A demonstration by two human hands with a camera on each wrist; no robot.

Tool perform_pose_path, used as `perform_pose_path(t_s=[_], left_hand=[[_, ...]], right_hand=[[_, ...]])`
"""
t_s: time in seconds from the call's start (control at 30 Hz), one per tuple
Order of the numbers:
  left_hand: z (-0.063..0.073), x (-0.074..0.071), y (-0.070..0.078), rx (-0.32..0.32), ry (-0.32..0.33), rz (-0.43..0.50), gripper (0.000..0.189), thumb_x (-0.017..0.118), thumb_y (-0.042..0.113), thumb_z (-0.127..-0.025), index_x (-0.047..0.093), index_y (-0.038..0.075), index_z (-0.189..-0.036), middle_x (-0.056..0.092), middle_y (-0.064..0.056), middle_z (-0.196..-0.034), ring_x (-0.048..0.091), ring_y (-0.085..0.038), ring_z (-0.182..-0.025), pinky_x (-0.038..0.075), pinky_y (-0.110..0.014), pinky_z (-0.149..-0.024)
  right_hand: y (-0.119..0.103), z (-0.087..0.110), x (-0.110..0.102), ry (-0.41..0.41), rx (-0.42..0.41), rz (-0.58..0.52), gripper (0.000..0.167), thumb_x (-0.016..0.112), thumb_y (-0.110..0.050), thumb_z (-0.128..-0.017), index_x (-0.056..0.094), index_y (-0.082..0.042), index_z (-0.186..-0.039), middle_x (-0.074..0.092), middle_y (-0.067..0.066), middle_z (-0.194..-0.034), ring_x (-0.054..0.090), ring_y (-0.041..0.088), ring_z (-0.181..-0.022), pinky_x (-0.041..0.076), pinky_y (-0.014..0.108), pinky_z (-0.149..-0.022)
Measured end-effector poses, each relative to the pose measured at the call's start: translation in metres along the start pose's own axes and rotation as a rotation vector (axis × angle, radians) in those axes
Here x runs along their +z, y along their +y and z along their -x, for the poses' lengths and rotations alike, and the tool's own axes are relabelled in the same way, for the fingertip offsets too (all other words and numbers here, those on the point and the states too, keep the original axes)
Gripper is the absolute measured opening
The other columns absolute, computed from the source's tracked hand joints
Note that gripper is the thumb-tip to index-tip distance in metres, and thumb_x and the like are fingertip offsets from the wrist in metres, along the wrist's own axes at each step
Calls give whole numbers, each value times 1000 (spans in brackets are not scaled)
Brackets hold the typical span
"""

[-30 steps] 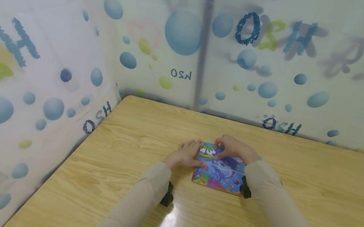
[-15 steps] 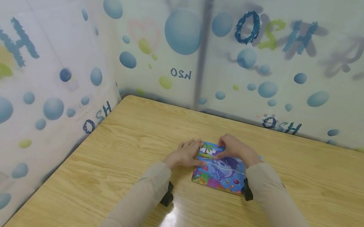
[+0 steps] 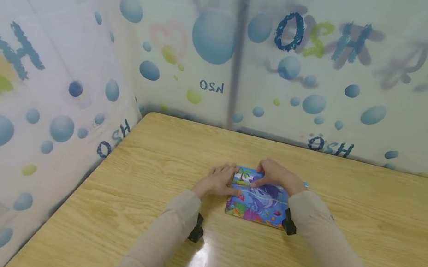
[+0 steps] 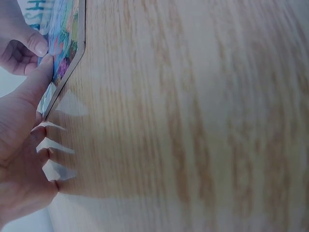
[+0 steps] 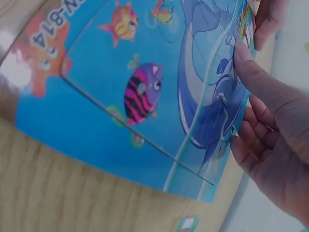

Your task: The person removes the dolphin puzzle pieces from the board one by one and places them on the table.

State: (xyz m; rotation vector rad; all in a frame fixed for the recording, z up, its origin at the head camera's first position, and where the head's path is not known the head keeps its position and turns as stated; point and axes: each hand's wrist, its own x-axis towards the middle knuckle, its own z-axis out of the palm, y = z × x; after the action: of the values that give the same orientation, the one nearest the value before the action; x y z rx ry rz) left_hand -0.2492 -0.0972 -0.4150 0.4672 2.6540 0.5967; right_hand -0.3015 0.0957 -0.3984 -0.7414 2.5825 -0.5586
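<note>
While the right hand (image 3: 278, 174) pinches the far edge of a picture board (image 3: 263, 203), thumb pressed on its printed face and fingers curled behind the edge, the left hand (image 3: 216, 181) rests spread just to the left of that grip. Its thumb lies on the board and its other fingers sit by the left edge, so the 2 thumb tips are near each other. Whether the pinched edge is lifted from the wooden table (image 3: 370, 233), I cannot tell.

Between the hands shows a palm tree (image 3: 243, 175); a purple dolphin (image 3: 265, 197) spreads from the right thumb toward the person. Farther from the grip on that side are a striped fish (image 5: 143, 93) and the print W-814 (image 5: 56, 24). Past the board's right edge, a small coloured piece (image 5: 187, 224) is partly cut off from view. Beyond both hands hangs a bubble-patterned sheet (image 3: 189, 78).
</note>
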Motion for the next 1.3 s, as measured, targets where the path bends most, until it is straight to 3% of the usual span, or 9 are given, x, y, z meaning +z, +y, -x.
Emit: perform_pose_path(t_s=[0.47,0.77,0.97,1.3], left_hand=[[-2,1,0,-4,1,7,78,57,46,-86,19,11,-146,11,-8,-154,7,-30,-142,4,-51,-115],[-2,2,-1,-3,5,-1,78,56,46,-87,19,10,-146,11,-9,-154,7,-30,-142,5,-51,-115],[-7,5,-6,-15,-6,-13,80,55,47,-87,16,12,-147,7,-6,-155,4,-28,-143,3,-50,-115],[-2,2,-1,-5,10,13,78,58,44,-86,20,10,-146,11,-8,-154,6,-30,-142,4,-52,-114]], right_hand=[[2,4,4,95,11,-34,38,75,-19,-74,56,2,-100,59,16,-98,56,27,-91,48,39,-82],[7,20,0,93,-27,-181,28,63,-1,-82,57,0,-110,57,24,-114,53,38,-108,48,45,-88],[14,26,-2,81,-43,-221,27,58,0,-85,58,0,-112,57,25,-116,54,39,-108,48,47,-89],[23,43,-10,117,-23,-351,30,52,-3,-90,53,3,-119,54,27,-119,53,39,-109,50,43,-87]])
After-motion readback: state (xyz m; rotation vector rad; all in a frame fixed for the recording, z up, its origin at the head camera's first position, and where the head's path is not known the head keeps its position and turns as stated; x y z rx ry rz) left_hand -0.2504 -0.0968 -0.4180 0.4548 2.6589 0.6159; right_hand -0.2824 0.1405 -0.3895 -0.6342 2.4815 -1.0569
